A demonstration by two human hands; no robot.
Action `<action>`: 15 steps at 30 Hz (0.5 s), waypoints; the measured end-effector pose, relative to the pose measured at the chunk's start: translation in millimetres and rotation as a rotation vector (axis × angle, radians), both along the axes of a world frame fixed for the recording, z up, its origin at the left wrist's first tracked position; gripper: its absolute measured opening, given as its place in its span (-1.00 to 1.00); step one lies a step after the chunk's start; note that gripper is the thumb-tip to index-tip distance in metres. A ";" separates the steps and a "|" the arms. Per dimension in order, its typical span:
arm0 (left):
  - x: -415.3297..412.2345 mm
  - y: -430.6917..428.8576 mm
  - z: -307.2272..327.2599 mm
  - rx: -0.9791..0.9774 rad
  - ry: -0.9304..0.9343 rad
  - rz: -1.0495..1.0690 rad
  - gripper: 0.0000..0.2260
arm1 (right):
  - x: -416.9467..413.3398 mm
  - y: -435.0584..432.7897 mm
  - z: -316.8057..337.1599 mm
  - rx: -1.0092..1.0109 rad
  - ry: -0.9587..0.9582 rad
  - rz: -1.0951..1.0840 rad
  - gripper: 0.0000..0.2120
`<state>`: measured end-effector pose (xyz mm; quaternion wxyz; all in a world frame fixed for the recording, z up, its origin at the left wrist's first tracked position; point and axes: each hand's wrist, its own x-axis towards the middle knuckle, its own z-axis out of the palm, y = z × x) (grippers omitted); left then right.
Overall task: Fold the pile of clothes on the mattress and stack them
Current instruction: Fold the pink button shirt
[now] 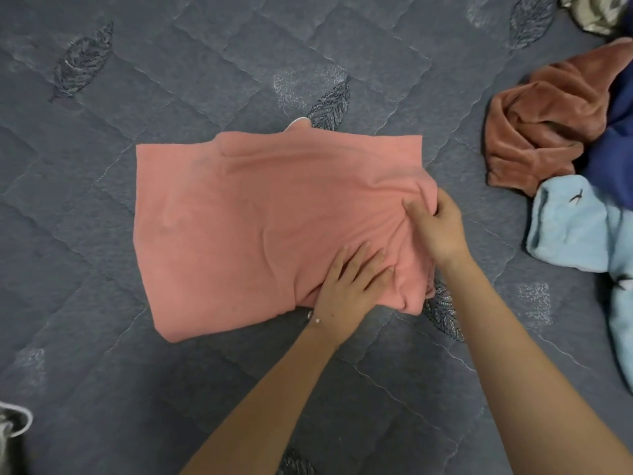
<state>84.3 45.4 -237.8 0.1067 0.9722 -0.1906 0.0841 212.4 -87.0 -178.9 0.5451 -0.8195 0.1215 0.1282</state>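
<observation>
Nearest, lower left corner: grey-and-white object (13, 425), cut off by the frame edge; kind not identifiable.

Two bare forearms (274, 389) entering from the lower edge, reaching forward over the mattress (85, 337): grey, quilted, printed with leaf motifs (84, 63).

Left wrist: thin bracelet (317, 319).

Left hand (352, 286): laid palm down on the near right part of the pink garment (239, 217), fingers straight and slightly spread, pressing the fabric flat.

Right hand (435, 224): just beyond and to the right of the left hand, at the garment's right edge; thumb and curled fingers pinching a bunch of the pink fabric, creases fanning out from the grip.

Pink garment: in the middle of the mattress, partly folded into a rough rectangle, flat apart from the gathered right edge. Small white patch (298, 122) showing at its far edge.

Right side, well apart from the pink garment: unfolded heap of clothes.
- Light blue garment (575, 231): nearest, running down along the right frame edge.
- Brown fleece garment (548, 125): beyond it, crumpled, touching it.
- Dark blue garment (613, 142): against both, at the right frame edge.

Far right corner: patterned cloth (589, 12), cream and dark, mostly out of frame.
</observation>
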 end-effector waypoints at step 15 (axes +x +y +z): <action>-19.4 -84.4 23.5 -0.278 0.130 0.264 -0.56 | 9.0 -36.5 9.9 -0.044 -0.004 -0.082 -0.75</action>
